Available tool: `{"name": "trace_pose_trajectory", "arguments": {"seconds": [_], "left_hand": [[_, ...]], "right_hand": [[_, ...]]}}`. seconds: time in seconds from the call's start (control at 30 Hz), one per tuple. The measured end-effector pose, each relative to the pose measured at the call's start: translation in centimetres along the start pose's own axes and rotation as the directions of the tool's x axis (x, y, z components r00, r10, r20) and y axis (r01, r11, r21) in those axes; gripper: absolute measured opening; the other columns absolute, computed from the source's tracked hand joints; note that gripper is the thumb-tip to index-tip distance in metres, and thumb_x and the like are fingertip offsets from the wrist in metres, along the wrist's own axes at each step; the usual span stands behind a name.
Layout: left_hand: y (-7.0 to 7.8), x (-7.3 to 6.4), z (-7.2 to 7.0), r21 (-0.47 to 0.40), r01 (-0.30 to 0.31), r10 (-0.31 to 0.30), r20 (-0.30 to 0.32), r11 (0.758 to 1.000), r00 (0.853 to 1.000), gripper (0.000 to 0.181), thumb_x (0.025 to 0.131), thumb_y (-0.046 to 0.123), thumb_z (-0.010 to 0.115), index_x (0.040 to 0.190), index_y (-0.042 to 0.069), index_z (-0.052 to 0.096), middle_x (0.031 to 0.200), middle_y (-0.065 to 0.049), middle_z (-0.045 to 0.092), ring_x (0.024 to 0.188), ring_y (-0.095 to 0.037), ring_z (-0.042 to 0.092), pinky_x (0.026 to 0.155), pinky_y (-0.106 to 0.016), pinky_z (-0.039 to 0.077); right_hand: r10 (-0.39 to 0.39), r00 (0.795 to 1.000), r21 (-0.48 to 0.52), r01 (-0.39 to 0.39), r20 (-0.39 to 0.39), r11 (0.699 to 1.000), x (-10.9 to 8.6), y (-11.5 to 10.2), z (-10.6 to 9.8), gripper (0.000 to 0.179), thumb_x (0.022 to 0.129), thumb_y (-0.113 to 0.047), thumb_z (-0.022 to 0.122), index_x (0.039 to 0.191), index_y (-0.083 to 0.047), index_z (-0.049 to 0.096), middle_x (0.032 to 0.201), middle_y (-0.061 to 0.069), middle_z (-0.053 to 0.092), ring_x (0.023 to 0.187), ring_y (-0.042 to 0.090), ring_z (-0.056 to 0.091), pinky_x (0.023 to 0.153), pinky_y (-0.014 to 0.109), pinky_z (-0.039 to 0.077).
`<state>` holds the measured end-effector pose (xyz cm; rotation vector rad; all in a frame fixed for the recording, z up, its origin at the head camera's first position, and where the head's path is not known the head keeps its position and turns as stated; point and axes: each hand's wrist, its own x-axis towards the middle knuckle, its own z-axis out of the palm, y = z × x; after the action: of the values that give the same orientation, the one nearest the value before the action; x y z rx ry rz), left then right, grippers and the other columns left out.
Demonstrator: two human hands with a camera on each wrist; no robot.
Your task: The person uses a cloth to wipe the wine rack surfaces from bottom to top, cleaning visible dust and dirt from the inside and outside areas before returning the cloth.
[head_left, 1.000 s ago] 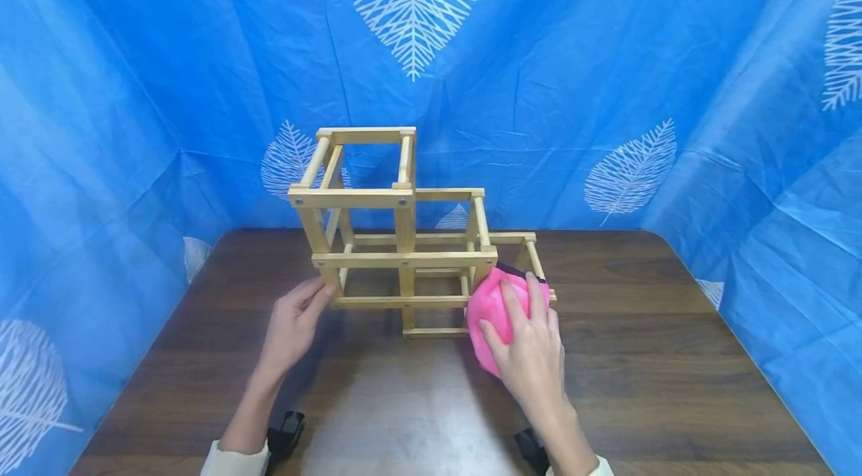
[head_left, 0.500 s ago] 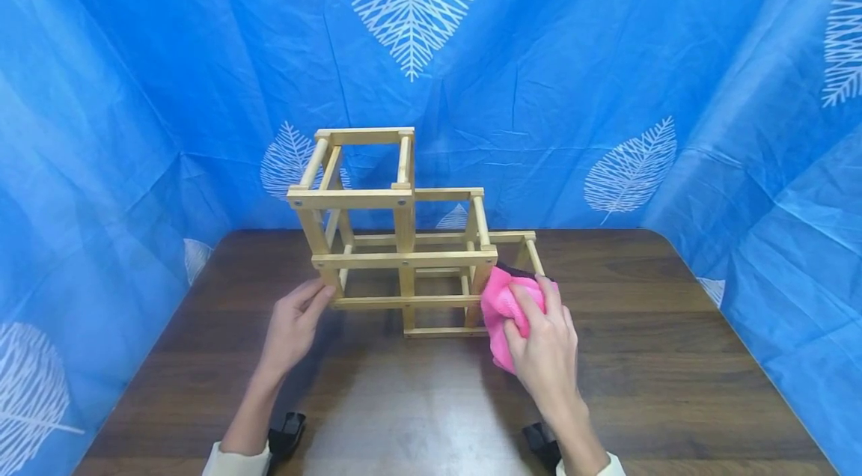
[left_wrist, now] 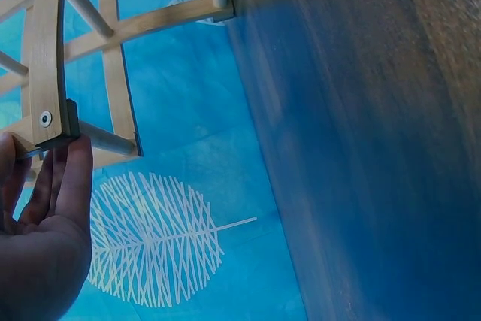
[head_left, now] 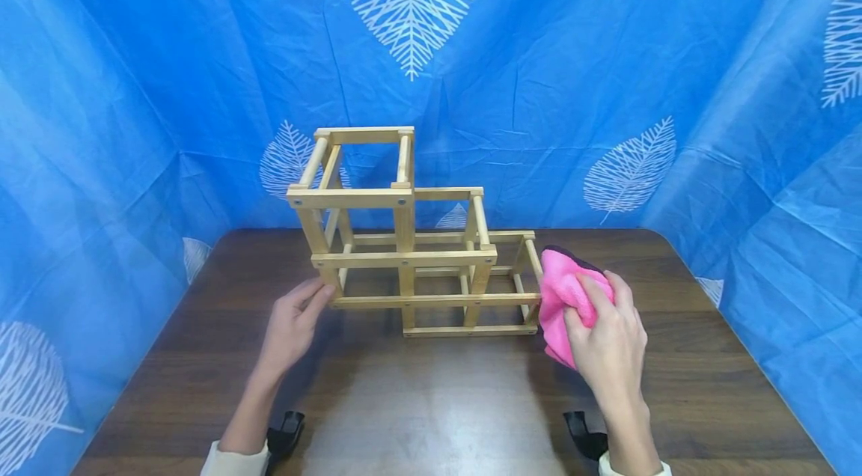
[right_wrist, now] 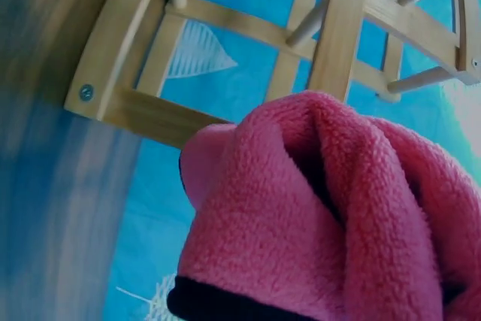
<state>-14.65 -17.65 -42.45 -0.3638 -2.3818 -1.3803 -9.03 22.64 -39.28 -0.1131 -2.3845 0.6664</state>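
A stepped rack of pale wooden bars (head_left: 364,260) stands on the table, tallest at its left end. My left hand (head_left: 292,326) pinches its lower left corner between thumb and fingers; the left wrist view shows those fingers (left_wrist: 74,186) under the corner of the wooden frame (left_wrist: 49,65). At the rack's lowest, right end, my right hand (head_left: 613,349) grips a bunched pink fleecy cloth (head_left: 560,300) with a dark edge. Seen from the right wrist, the cloth (right_wrist: 263,223) overlaps part of the rack's end bar (right_wrist: 154,118) and hides the right fingers.
The dark wood-grain table (head_left: 431,401) spreads around the rack. Blue curtains (head_left: 539,49) with white leaf prints hang behind it and along both sides. Black straps with mounts (head_left: 286,435) sit at the wrists.
My right hand has moved right with the cloth, from the front of the lowest section to the rack's right end, uncovering that section. The left hand and the rack have stayed put.
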Motion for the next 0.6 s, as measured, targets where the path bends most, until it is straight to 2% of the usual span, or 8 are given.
{"name": "trace_pose_trajectory", "arguments": {"seconds": [0.17,0.33,0.43,0.6], "left_hand": [[0.1,-0.1,-0.1,-0.01,0.003,-0.003,0.001,1.0,1.0,0.026,0.102,0.013,0.057,0.12,-0.001,0.068,0.115,-0.015,0.069,0.108,-0.033,0.064,0.092,-0.052,0.05],[-0.1,-0.2,-0.1,-0.008,-0.003,0.003,0.002,1.0,1.0,0.025,0.101,0.012,0.057,0.119,-0.002,0.068,0.114,-0.015,0.069,0.108,-0.032,0.064,0.092,-0.051,0.05],[-0.2,-0.1,-0.1,-0.006,-0.002,0.002,0.004,1.0,1.0,0.025,0.101,0.012,0.057,0.119,-0.002,0.069,0.114,-0.015,0.069,0.108,-0.032,0.064,0.092,-0.051,0.05],[-0.1,0.0,-0.2,-0.014,0.01,-0.009,0.015,1.0,1.0,0.027,0.101,0.015,0.057,0.12,-0.002,0.068,0.116,-0.016,0.068,0.11,-0.034,0.063,0.093,-0.052,0.05]], "right_hand": [[-0.045,0.999,-0.032,0.046,0.03,0.998,-0.5,-0.3,0.9,0.047,0.077,-0.003,0.079,0.123,-0.003,0.066,0.134,0.027,0.049,0.098,0.052,0.056,0.078,0.067,0.046],[-0.089,0.996,-0.051,0.09,0.025,0.995,-1.0,-0.7,1.6,0.046,0.075,-0.004,0.079,0.12,-0.002,0.067,0.131,0.027,0.05,0.089,0.05,0.057,0.071,0.064,0.048],[-0.051,0.999,-0.045,0.051,0.002,0.998,-0.6,0.0,1.1,0.044,0.077,-0.004,0.077,0.12,-0.001,0.067,0.131,0.028,0.05,0.092,0.052,0.056,0.075,0.067,0.046],[0.074,0.995,-0.049,-0.077,-0.065,0.996,0.3,2.2,-0.4,0.041,0.081,-0.003,0.072,0.121,0.0,0.066,0.132,0.03,0.05,0.097,0.056,0.053,0.078,0.071,0.04]]}}
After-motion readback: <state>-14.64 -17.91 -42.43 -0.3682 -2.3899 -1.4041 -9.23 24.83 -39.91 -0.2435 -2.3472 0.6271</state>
